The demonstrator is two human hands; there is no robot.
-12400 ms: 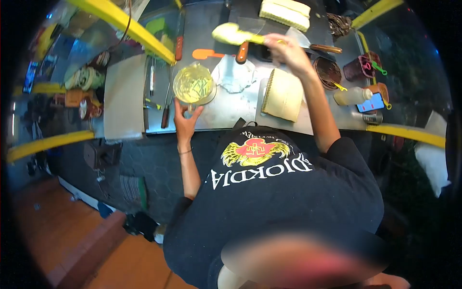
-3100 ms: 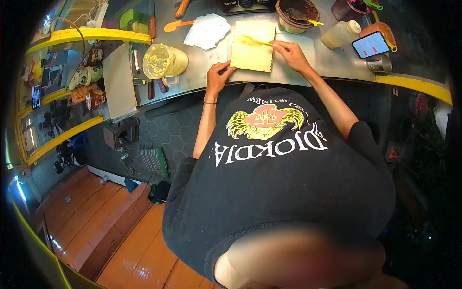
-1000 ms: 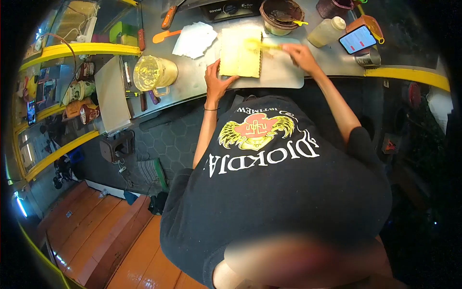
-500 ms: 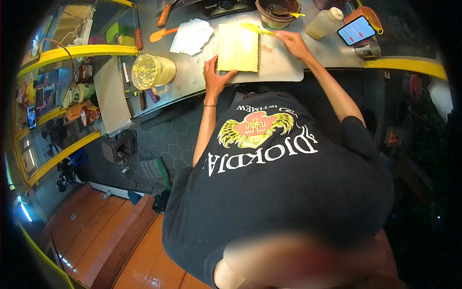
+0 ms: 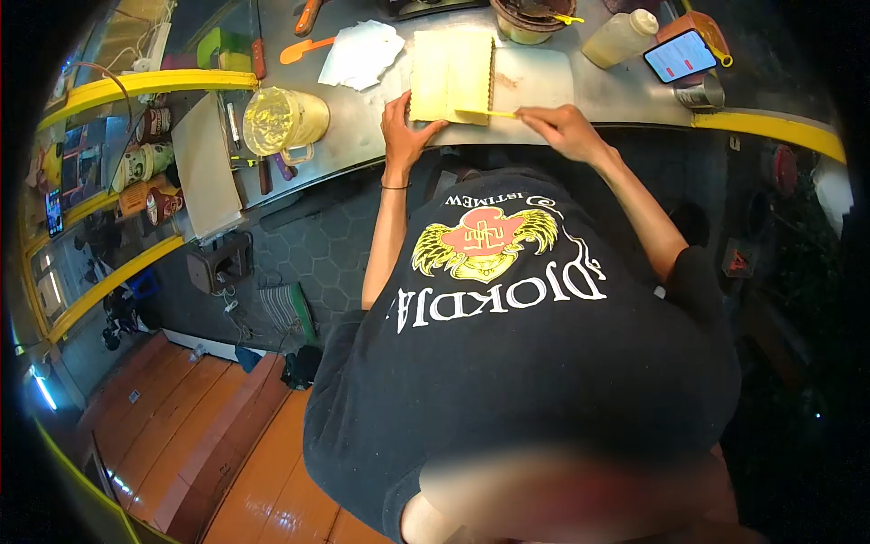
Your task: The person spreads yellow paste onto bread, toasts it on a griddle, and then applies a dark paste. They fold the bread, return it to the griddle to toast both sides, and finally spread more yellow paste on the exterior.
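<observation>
A flat rectangular slab of bread [image 5: 451, 68], its top pale yellow and its side browned, lies on a pale board [image 5: 535, 82]. My left hand [image 5: 408, 134] rests at the slab's near left corner, thumb along the near edge and fingers spread along the left side. In my right hand [image 5: 571, 133] is the handle of a yellow spatula [image 5: 485, 113]. Its blade lies across the slab's top, close to the near edge. Left of the slab stands a clear jug [image 5: 313, 122] smeared with a pale yellow spread.
White paper sheets [image 5: 362, 54] and an orange spatula [image 5: 304, 50] lie back left. Behind the slab is a brown tub [image 5: 526, 32] with dark contents. On the right are a squeeze bottle [image 5: 621, 38], a phone [image 5: 680, 56] and a tin [image 5: 702, 92].
My right hand has drawn the yellow spatula from the slab's far end toward its near edge. My left hand stays at the near left corner. The view has shifted slightly.
</observation>
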